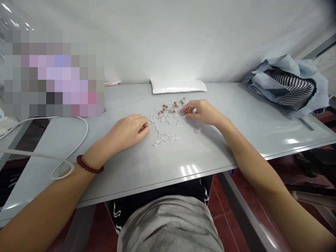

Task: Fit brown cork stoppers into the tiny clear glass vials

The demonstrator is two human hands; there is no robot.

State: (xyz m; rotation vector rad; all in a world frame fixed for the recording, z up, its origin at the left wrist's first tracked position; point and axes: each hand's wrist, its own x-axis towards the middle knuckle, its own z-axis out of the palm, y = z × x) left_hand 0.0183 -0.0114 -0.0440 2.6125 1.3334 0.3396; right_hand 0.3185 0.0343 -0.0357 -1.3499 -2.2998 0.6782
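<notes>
Several small clear pieces (165, 137) and brown pieces (175, 104) lie scattered on the grey table (147, 164). My left hand (127, 131), with a dark red beaded bracelet (89, 168) on its wrist, rests curled at the left of the pile; what its fingers hold, if anything, is hidden. At the right edge of the pile, my right hand (199, 110) has its fingertips bent down among the pieces; whether a piece is between them is too small to tell. A separate clear piece (197, 130) lies below my right hand.
Against the wall lies a white padded packet (178, 85). Blue and striped cloth (291, 84) is heaped at the back right. A white cable (85, 126) loops over the left side and across my left forearm. The far left is pixelated.
</notes>
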